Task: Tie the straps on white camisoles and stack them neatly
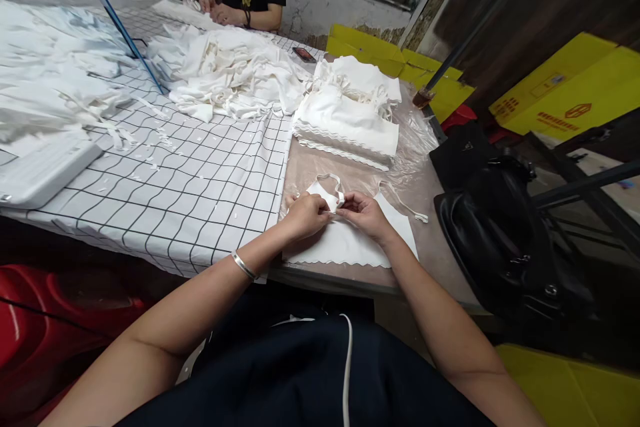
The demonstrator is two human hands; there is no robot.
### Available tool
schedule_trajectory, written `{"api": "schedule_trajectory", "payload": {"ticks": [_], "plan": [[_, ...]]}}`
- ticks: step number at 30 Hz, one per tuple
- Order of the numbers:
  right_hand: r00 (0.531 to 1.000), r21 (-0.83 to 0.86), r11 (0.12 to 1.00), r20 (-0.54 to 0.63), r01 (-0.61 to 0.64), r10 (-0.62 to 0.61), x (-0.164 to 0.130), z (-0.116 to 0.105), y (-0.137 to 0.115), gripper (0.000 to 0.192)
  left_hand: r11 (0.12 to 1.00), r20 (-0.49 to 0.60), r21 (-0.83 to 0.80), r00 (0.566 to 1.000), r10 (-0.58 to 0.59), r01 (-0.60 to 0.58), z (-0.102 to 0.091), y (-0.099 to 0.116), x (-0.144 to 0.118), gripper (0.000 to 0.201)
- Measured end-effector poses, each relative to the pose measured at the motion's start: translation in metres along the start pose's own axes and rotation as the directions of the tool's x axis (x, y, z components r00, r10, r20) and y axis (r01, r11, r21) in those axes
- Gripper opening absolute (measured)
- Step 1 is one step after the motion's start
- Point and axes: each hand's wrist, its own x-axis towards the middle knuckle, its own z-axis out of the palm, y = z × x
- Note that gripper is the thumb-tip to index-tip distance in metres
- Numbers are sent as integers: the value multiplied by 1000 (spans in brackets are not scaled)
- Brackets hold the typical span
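A white camisole-style top (357, 243) with a wavy hem lies flat on the brown table in front of me. Its right strap (403, 200) trails loose across the tabletop. My left hand (309, 215) is closed, pinching the top near the base of the other strap (327, 177), which loops upward. Close against it, my right hand (364, 212) pinches the end of that same strap between thumb and fingers. The fingertips almost meet, and the small spot between them is partly hidden.
Beyond my hands sits a stack of white tops (350, 110). Left of it are heaps of white garments (235, 70) on a checked tablecloth (225, 173). A white box-like device (47, 170) lies far left, a black bag (500, 227) right. Another person's hands (223, 12) work across the table.
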Motion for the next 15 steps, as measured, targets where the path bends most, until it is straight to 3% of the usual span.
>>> {"api": "schedule_trajectory", "payload": {"ticks": [7,10,13,15], "plan": [[999,55,998,-48,2,1,0,14,3,27,999,9,38,999,35,-36,5,-4,6,17],[996,54,998,-81,-36,40,1,19,-5,21,983,-93,173,993,77,-60,8,-3,-3,16],[977,202,963,-78,-178,197,9,19,-20,22,916,-270,382,933,236,-122,16,-4,-27,40],[947,352,890,-29,-289,319,21,17,-35,25,846,-238,474,890,389,-243,25,-10,-47,47]]}}
